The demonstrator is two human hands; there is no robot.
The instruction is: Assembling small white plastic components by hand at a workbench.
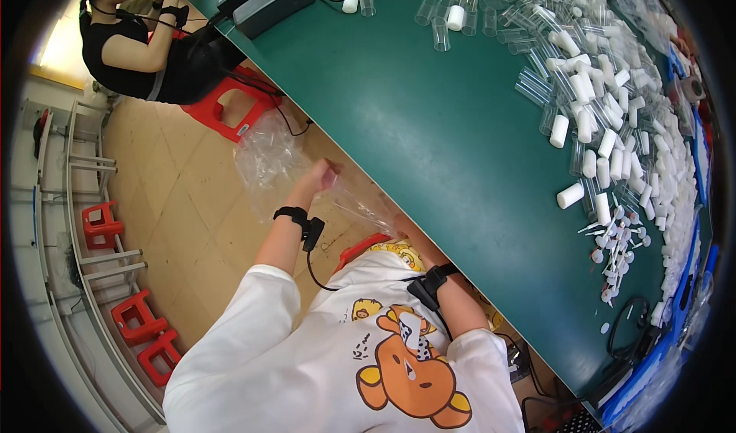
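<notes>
A large clear plastic bag (264,153) hangs beside the table, over the tiled floor. My left hand (326,174) is closed on its film, out past the table's near edge. From there the film stretches tautly down to my right hand (400,224), which is low against the table edge and closed on the bag's other part; its fingers are mostly hidden. Both wrists wear black straps with small devices and cables.
The green table (399,111) holds a heap of clear tubes (534,84) and white cylindrical plugs (560,130), with small white-headed parts (613,253) nearer. A black box (274,5) stands at its far left. A co-worker (142,50) sits beyond, by a red stool (234,103).
</notes>
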